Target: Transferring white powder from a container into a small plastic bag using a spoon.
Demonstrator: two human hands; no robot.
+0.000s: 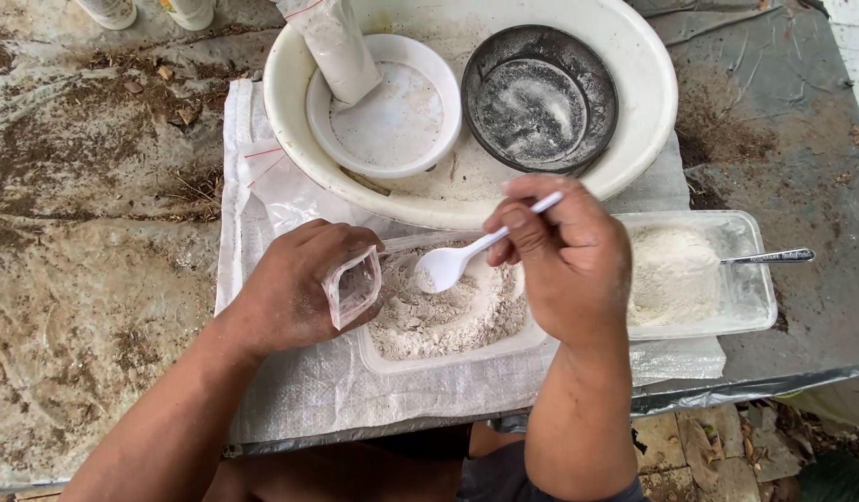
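head view: left hand (294, 293) pinches a small clear bag (353, 286) open at the edge of the powder tray (448, 321). right hand (564, 265) grips a white spoon (462, 256), its bowl just beside the bag mouth. best kept level, mouth held wide.
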